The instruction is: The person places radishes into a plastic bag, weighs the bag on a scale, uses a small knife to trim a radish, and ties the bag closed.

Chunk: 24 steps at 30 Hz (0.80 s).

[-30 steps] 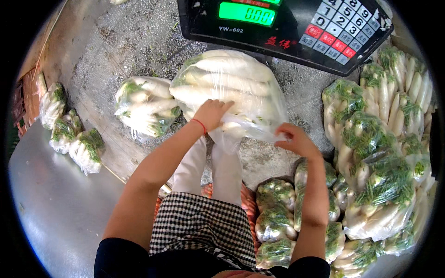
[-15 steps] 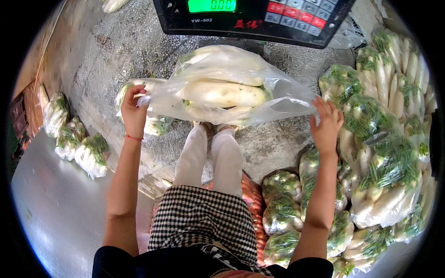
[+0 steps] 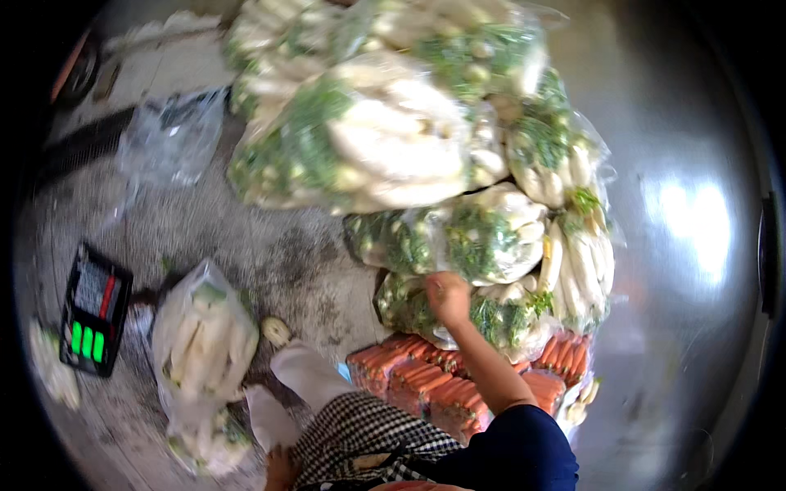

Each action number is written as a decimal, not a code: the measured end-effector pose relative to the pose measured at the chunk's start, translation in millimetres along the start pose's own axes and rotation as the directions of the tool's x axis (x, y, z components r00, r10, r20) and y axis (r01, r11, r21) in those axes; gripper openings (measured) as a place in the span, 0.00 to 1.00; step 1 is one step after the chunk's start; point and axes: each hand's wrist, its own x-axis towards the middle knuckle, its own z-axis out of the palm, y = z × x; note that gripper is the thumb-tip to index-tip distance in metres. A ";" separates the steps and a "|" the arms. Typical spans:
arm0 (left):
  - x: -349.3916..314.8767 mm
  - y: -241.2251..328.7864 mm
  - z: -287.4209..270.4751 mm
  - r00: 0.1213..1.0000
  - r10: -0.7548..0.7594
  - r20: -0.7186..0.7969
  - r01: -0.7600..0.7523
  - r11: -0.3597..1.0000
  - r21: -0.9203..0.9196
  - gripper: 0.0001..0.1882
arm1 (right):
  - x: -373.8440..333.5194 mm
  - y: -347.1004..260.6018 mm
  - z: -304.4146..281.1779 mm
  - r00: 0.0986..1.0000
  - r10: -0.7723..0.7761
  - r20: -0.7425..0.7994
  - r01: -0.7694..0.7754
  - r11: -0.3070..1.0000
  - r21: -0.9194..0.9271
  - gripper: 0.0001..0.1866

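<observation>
My right hand reaches out over the piled bags of white radishes. Its fingers look curled in, but blur hides what they hold, if anything. Low beside the checked apron is my left hand, only partly in view, its fingers hidden. A clear plastic bag of large white radishes stands to the left of my legs, with neither hand on it. A big bag of radishes with green tops lies on the pile, farther off than my right hand.
Bagged carrots lie below the radish pile. A scale's display panel with green digits is at the left. One loose radish lies by my foot. Crumpled clear plastic lies at the far left; a shiny metal surface spans the right.
The view has swung right, toward the radish pile. Both hands have let go of the clear bag. My right hand is now over the pile, and my left is down by the apron.
</observation>
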 end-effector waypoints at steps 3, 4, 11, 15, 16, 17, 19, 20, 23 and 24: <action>17.2 -40.2 30.7 0.996 0.015 0.090 -0.013 0.999 -0.029 0.32 | -1.6 103.0 -63.7 0.863 0.453 -0.226 -0.484 0.868 -0.110 0.06; 24.1 -45.9 37.0 0.993 -0.044 0.109 0.046 0.999 -0.017 0.32 | 1.7 141.5 -84.1 0.782 0.589 -0.202 -0.616 0.779 -0.117 0.09; 47.3 5.5 55.1 0.982 -0.189 0.018 0.190 0.981 -0.050 0.31 | 40.0 372.4 -112.5 0.681 0.607 -0.410 -0.694 0.356 -0.626 0.13; 34.8 59.0 72.1 0.967 -0.037 -0.252 0.021 0.998 -0.065 0.24 | 26.5 451.6 -79.3 0.730 0.575 -0.368 -0.646 0.406 -0.647 0.16; 30.8 72.7 74.9 0.919 0.067 -0.389 -0.090 0.995 -0.041 0.19 | 21.0 462.6 -78.0 0.778 0.547 -0.309 -0.589 0.464 -0.662 0.17; 29.1 80.2 71.1 0.839 0.150 -0.523 -0.077 0.984 0.160 0.21 | 19.9 470.1 -80.8 0.825 0.505 -0.254 -0.525 0.518 -0.675 0.18; 28.2 93.6 58.2 0.937 -0.334 -0.101 0.292 0.910 -0.295 0.28 | 14.7 467.1 -82.4 0.909 0.354 -0.219 -0.403 0.619 -0.674 0.20; 30.4 98.3 47.8 0.946 -0.311 -0.090 0.289 0.937 -0.198 0.29 | 11.8 456.1 -82.6 0.924 0.233 -0.302 -0.376 0.696 -0.612 0.20; 36.8 98.3 15.9 0.915 -0.333 -0.227 0.166 0.825 -0.540 0.25 | -18.6 359.3 -42.5 0.697 0.594 -0.402 -0.503 0.805 0.316 0.22; 40.8 92.2 2.5 0.890 -0.275 -0.363 0.064 0.865 -0.498 0.24 | -33.8 310.1 -22.6 0.775 0.541 -0.327 -0.364 0.805 0.468 0.22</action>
